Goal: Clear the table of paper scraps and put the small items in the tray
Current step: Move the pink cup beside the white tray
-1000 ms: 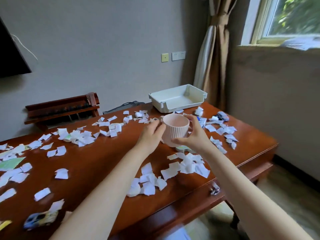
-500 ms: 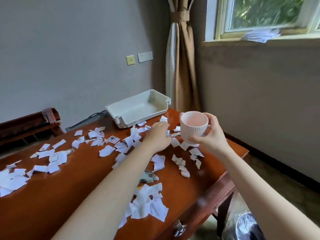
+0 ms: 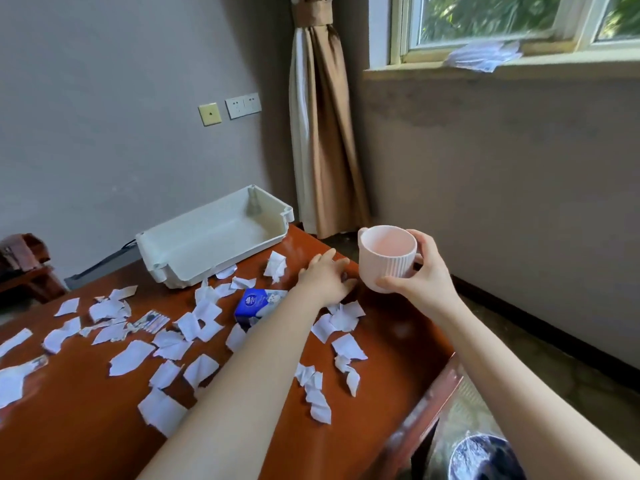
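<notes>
Fingers of the right hand wrapped round a pink ribbed cup, thumb under its base — the cup was held upright just past the table's far right edge. Left hand lay palm-down on the wood beside the cup, fingers loosely curled; whether they pinched anything I could not tell. White paper scraps lay just behind that hand and scattered leftward across the top. A blue packet sat by the left forearm. Beyond it stood the white tray, at the far edge. Behind hung a tied curtain beside a window.
</notes>
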The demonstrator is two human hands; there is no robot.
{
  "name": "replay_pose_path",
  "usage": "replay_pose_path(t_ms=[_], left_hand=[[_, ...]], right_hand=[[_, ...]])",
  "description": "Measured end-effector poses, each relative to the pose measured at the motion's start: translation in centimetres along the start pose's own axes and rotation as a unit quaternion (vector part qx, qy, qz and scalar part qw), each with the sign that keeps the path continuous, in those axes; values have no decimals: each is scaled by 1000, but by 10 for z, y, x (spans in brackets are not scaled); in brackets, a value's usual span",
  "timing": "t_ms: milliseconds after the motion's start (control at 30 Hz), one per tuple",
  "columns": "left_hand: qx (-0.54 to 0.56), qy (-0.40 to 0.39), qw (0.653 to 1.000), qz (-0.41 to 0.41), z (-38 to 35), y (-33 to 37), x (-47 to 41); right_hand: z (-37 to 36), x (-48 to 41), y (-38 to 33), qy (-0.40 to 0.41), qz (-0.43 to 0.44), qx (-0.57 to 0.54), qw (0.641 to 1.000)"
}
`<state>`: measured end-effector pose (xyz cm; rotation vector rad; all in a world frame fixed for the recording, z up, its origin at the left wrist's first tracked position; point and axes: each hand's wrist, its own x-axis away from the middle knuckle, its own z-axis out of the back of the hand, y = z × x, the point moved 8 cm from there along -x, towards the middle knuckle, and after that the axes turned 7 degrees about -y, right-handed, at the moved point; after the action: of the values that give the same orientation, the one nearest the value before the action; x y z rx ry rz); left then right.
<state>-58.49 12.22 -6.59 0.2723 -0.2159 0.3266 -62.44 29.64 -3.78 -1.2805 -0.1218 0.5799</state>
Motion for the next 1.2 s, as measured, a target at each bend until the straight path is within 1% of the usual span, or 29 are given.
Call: replay_pose_path(t_ms=[200, 367, 467, 667, 900, 1100, 1200], left_hand=[[-3, 44, 999, -11, -6, -18, 25], [-24, 28, 999, 11, -9, -46, 54], [-52, 22, 998, 27, -8, -56, 69], [-96, -3, 994, 54, -4, -73, 92], [-100, -10, 992, 77, -2, -92, 99], [-82, 0, 993, 87, 4, -96, 103], [-59, 33, 995, 75, 16, -94, 114]], right_hand=[[-15, 1, 6, -17, -12, -14, 1000], [-37, 0, -4, -30, -12, -14, 999], [-58, -4, -10, -47, -6, 7, 999], [-97, -15, -15, -113, -33, 40, 992], [-123, -23, -19, -185, -47, 30, 981], [-123, -13, -21, -157, -57, 45, 985], [-109, -1, -21, -96, -66, 74, 990]])
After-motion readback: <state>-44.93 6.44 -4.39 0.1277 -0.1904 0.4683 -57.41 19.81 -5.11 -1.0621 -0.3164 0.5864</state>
